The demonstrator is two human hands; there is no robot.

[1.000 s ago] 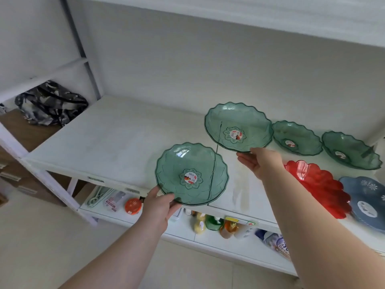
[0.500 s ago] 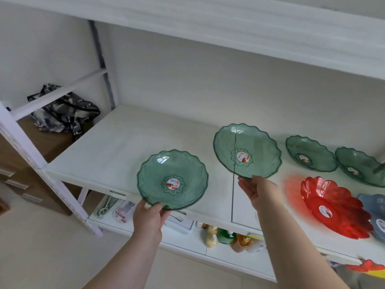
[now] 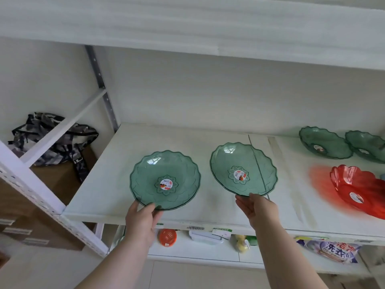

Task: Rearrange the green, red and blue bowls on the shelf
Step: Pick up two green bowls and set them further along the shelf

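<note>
Two clear green scalloped bowls are held over the white shelf (image 3: 116, 163). My left hand (image 3: 141, 215) grips the near rim of the left green bowl (image 3: 164, 170). My right hand (image 3: 257, 207) grips the near rim of the right green bowl (image 3: 248, 161), which is tilted toward me. Both bowls carry a round sticker in the centre. Two more green bowls (image 3: 325, 146) (image 3: 366, 146) rest at the shelf's back right. In front of them lies a red bowl (image 3: 358, 188), cut off by the right edge. No blue bowl can be made out.
A higher shelf board (image 3: 187, 28) hangs overhead. White perforated uprights (image 3: 33, 197) frame the left side, with a camouflage bag (image 3: 52, 138) on a brown cabinet beyond. The lower shelf holds an orange round item (image 3: 167, 237), a white box, bottles and a detergent bag (image 3: 333, 250).
Both hands have carried their green bowls leftward and down toward the open left part of the shelf. The view has shifted, so the red bowl sits at the right edge and the blue one is gone.
</note>
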